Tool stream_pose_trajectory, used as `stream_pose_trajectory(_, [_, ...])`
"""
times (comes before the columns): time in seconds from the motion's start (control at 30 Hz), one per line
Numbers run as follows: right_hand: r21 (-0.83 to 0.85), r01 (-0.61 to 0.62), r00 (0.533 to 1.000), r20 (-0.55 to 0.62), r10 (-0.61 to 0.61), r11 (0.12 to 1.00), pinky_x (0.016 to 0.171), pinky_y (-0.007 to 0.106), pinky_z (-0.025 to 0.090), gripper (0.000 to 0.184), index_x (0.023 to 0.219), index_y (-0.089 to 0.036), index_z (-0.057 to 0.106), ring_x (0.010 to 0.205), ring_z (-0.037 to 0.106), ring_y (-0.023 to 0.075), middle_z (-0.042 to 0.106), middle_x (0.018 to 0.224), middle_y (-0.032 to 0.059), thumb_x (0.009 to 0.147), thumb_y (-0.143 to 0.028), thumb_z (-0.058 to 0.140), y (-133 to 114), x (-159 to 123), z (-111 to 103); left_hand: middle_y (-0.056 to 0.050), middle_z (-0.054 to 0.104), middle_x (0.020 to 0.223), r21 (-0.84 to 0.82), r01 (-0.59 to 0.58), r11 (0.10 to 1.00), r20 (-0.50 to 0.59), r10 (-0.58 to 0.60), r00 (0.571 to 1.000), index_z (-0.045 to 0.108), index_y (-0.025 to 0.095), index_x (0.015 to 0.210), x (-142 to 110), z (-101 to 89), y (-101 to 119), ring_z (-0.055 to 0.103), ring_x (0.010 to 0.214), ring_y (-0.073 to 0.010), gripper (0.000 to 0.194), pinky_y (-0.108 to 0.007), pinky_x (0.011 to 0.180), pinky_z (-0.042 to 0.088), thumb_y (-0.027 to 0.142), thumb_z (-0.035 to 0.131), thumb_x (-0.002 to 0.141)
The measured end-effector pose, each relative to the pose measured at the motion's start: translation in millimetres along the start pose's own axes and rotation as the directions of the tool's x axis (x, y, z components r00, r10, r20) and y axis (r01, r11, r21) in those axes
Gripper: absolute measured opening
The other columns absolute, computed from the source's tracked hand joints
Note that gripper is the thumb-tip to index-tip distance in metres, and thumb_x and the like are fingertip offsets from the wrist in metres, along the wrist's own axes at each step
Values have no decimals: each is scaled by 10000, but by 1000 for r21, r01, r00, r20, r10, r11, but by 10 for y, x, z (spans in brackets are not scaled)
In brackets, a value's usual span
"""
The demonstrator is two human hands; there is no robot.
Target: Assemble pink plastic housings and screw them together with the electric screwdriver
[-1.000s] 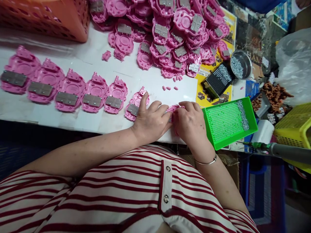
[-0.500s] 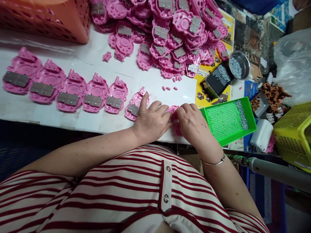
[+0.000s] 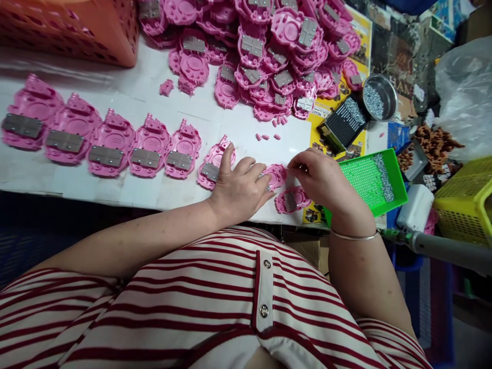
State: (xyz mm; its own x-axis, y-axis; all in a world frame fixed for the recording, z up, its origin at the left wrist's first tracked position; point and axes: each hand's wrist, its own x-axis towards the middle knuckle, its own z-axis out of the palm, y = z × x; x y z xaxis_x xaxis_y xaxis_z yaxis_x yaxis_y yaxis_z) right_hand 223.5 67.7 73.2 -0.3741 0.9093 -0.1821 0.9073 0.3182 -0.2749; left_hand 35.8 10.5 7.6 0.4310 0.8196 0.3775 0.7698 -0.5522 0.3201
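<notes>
Head view: pink shell [image 3: 277, 176] lies on the white work surface [image 3: 230, 123] between the two hands, directly right of the left hand [image 3: 239, 190] and just left of the right fingertips. Left hand: palm down, fingers spread, little finger standing off over a neighbouring plated shell [image 3: 209, 173]; index finger and thumb at the pink shell's left end. Probably placed so to steady it; contact underneath is hidden, so cannot tell whether it is pinched. Right hand [image 3: 326, 177]: thumb and index tip drawn near each other beside the shell's right edge, other fingers curled; cannot tell whether a small part sits between them. This hand likely works the side left uncovered by the other. A second plated shell [image 3: 292, 200] lies flat below the right fingertips, apart from them. Green tray [image 3: 359, 179], small metal parts along its far side, is partly behind the right hand and wrist; judged to be set there for short reach. Row of shells [image 3: 149, 136] to the left, all turned alike, presumably for ready handling. Heap of shells [image 3: 251, 46] beyond, small pink cylinders [image 3: 265, 137] between heap and hands.
</notes>
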Motion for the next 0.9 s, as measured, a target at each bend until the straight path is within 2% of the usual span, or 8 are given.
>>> stream_pose_trajectory(0.1, [-174, -35, 996, -87, 20, 984, 723, 341, 409, 215, 898, -133, 724, 818, 587, 220, 687, 887, 131, 896, -201, 520, -112, -96, 49, -87, 713, 1118, 19, -3, 1000, -5, 3, 1000, 729, 208, 1063, -4, -3, 2, 572, 1081, -302, 268, -750, 1137, 222, 393, 574, 947])
stream_pose_trajectory(0.23, [-375, 6, 1000, -7, -9, 927, 687, 362, 374, 258, 865, -94, 715, 796, 572, 250, 668, 842, 170, 917, -174, 476, -315, -133, 182, -89, 721, 1082, 19, 2, 1000, -30, -2, 1000, 729, 204, 1066, -8, 15, -2, 580, 1068, -305, 290, -757, 1143, 198, 412, 561, 952])
stream_pose_trajectory(0.4, [-419, 60, 996, 81, -28, 906, 643, 356, 338, 308, 925, -82, 697, 801, 565, 254, 662, 890, 187, 886, -54, 393, -412, -93, 209, -83, 723, 1062, 10, 0, 1000, -28, 0, 1000, 722, 209, 1109, -7, 36, -12, 584, 1062, -301, 266, -755, 1153, 179, 347, 571, 939])
stream_pose_trajectory(0.5, [-339, 8, 998, 62, 14, 941, 650, 339, 347, 246, 930, -94, 701, 764, 560, 217, 673, 906, 162, 895, -121, 459, -313, -46, 167, -85, 723, 1056, 18, 0, 1000, -32, 1, 999, 725, 214, 1102, -8, 34, -11, 582, 1058, -298, 293, -756, 1151, 178, 406, 564, 950])
stream_pose_trajectory(0.63, [-104, -68, 992, 103, 79, 992, 679, 300, 383, 153, 849, -150, 703, 717, 550, 158, 677, 858, 80, 869, -243, 584, -179, 22, 146, -83, 720, 1080, 5, 1, 1000, -34, -1, 999, 728, 228, 1083, -9, 32, -6, 579, 1069, -303, 279, -760, 1142, 183, 423, 587, 942])
stream_pose_trajectory(0.73, [-74, -72, 992, 100, 79, 995, 691, 299, 387, 145, 834, -155, 688, 729, 551, 156, 667, 862, 76, 865, -254, 586, -176, 35, 162, -87, 718, 1078, -30, 15, 999, -30, -16, 999, 723, 227, 1106, -10, 33, -6, 580, 1083, -316, 284, -768, 1144, 169, 418, 627, 919])
stream_pose_trajectory(0.83, [-27, -63, 998, 29, 63, 998, 696, 304, 389, 131, 812, -155, 660, 733, 540, 153, 654, 852, 74, 863, -227, 564, -182, 8, 167, -92, 717, 1091, -25, 13, 1000, -24, -13, 1000, 718, 218, 1113, -8, 27, -6, 581, 1082, -318, 288, -768, 1139, 181, 411, 622, 922])
stream_pose_trajectory(0.9, [135, -117, 991, -41, 124, 984, 675, 294, 396, 109, 783, -161, 639, 702, 532, 138, 641, 799, 49, 843, -229, 578, -151, -15, 157, -94, 714, 1108, -8, 4, 1000, -13, -4, 1000, 716, 211, 1111, -6, 17, -6, 582, 1081, -315, 285, -763, 1133, 202, 403, 604, 934])
